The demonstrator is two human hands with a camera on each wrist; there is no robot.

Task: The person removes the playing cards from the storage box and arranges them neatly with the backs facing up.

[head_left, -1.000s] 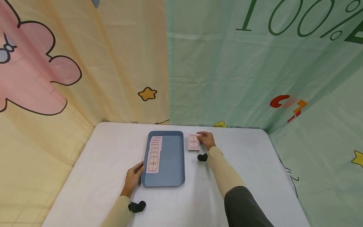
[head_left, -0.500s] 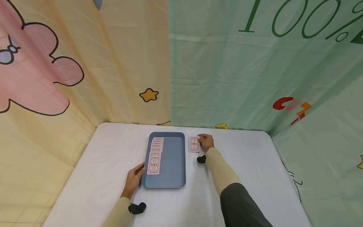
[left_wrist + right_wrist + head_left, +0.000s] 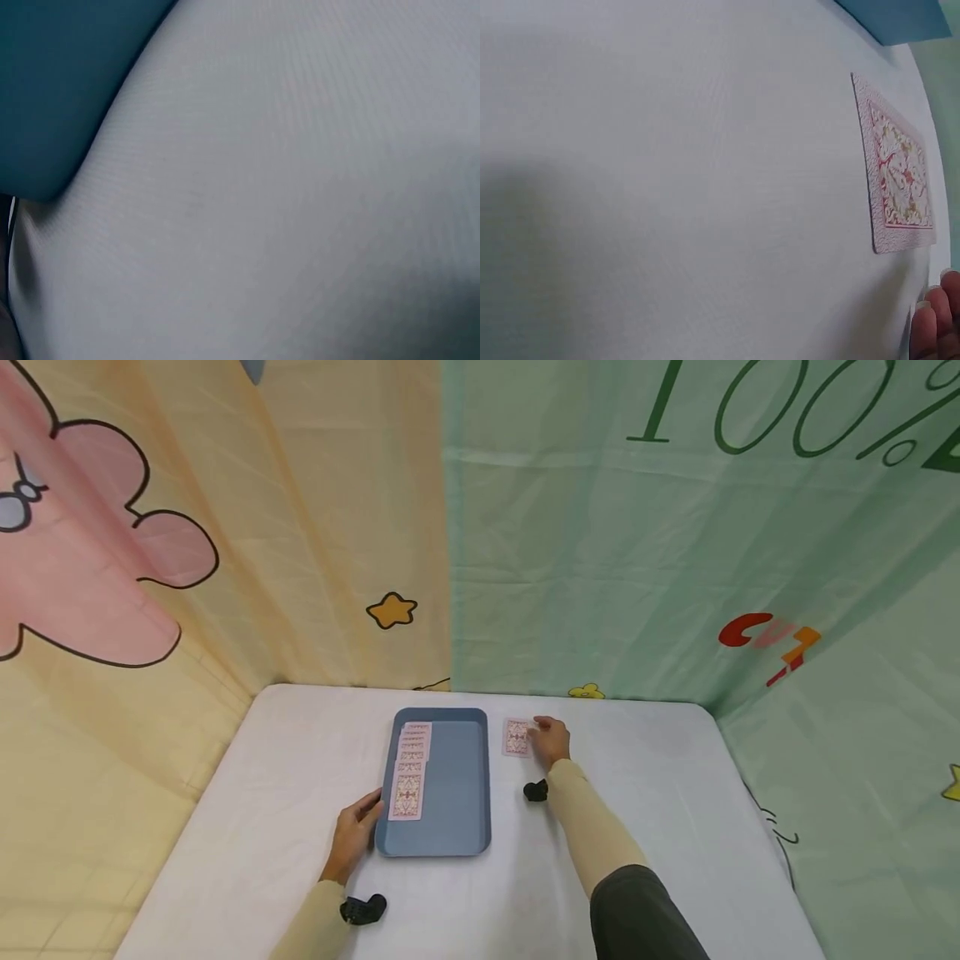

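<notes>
One playing card (image 3: 517, 737) with a red-and-white back lies face down on the white table, right of the blue tray (image 3: 457, 839). It may be a thin pile; I cannot tell. My right hand (image 3: 551, 742) is at its right edge, fingertips close to it. In the right wrist view, several fingertips (image 3: 924, 324) show below the card, apart from it. My left hand (image 3: 352, 835) touches the tray's left rim with fingers and thumb. A column of overlapping face-down cards (image 3: 406, 796) lies along the tray's left side. The left wrist view shows the tray's corner (image 3: 67, 97).
Black wrist straps or mounts (image 3: 363, 909) sit on both wrists. The white tabletop (image 3: 465, 910) is enclosed by printed curtains, yellow on the left and green (image 3: 570, 568) on the right, close behind its back edge.
My right hand has drawn slightly right, from over the card's top to its right edge. The card has shifted a little right and looks flatter. My left hand stays at the tray.
</notes>
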